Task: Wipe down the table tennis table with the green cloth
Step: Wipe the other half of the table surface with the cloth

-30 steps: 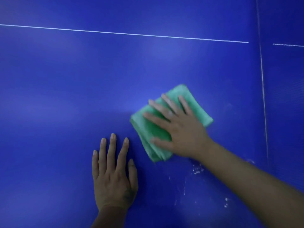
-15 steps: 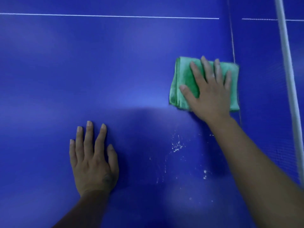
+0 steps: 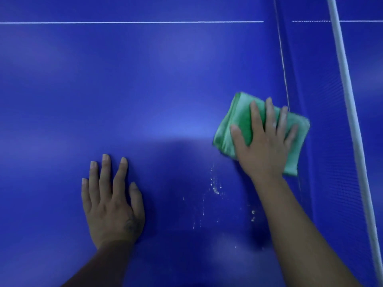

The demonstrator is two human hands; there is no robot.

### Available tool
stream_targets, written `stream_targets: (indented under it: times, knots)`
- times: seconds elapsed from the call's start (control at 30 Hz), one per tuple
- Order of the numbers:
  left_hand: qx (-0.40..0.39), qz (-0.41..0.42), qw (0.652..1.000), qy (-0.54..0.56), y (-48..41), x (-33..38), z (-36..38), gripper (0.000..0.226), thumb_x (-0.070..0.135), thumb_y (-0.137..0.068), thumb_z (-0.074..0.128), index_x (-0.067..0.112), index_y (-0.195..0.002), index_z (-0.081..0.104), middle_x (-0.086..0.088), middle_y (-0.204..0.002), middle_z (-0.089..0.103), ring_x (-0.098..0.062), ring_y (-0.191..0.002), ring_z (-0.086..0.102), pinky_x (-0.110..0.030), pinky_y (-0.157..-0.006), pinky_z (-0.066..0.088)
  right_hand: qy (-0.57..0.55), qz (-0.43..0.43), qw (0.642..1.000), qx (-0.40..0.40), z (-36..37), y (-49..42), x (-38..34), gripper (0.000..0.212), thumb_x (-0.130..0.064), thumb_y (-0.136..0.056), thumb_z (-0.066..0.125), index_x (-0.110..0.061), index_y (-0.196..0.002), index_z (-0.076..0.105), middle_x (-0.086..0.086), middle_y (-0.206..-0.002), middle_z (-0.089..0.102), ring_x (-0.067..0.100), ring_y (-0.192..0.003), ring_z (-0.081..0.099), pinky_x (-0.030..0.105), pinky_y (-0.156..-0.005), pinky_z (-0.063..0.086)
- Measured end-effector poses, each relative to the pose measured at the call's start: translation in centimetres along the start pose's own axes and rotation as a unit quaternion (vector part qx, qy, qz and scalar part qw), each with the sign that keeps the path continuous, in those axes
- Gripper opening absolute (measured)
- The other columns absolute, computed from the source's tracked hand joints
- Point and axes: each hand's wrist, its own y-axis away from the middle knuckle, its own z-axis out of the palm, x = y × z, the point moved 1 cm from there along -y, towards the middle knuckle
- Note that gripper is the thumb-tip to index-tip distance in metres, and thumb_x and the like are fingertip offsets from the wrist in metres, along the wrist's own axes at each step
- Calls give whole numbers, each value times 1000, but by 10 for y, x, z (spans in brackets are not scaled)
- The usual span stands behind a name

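We count two hands, the left hand point(image 3: 112, 206) and the right hand point(image 3: 263, 146). Each shows all five fingers point(image 3: 104, 172), ten in all, and there are two bare forearms point(image 3: 300, 224) behind them. There is one green cloth point(image 3: 240, 119), folded into several layers at its edge; how many layers we cannot tell. One blue worktop point(image 3: 124, 90) fills the view. We count one net point(image 3: 323, 141) with one white band point(image 3: 345, 79) along its top. Of painted white line point(image 3: 124, 22) we find two stretches, one on this side of the net and one beyond it. The white specks point(image 3: 215, 187) form one scatter, too many and too small for us to count singly.
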Motion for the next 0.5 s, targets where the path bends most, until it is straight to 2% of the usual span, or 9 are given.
stream_targets:
  times: [0.1,0.2,0.4,0.5]
  knots:
    - [2,3,1000,1,0,0,0,59,31,-105,45,19,-163,48,-6,-178,29,-29,-167,18,-56,-135,15,-9,24,1000,-5,2,-45,-16,82,-80,-102,22,-37,-172,21,-3,-183,7,36,-168,1,70,-131,-1]
    - [2,2,1000,0,1,0,1,60,31,-105,45,19,-163,47,-5,-178,28,-29,-168,18,-56,-135,14,-5,17,1000,-13,0,-46,-20,82,-80,-103,19,-37,-173,18,-3,-183,5,35,-169,0,69,-131,-1]
    - [-1,1,1000,0,1,-1,1,59,31,-106,46,19,-164,47,-6,-178,28,-30,-168,18,-59,-134,16,24,-23,999,-24,0,61,3,77,-76,-108,24,-35,-173,22,-2,-183,8,35,-169,5,67,-132,6]
    - [1,5,1000,-3,0,-2,1,59,30,-106,47,18,-163,48,-6,-178,28,-31,-167,18,-58,-134,16,30,-22,999,-35,0,108,16,77,-74,-107,28,-31,-171,30,0,-183,12,38,-168,9,68,-131,9]
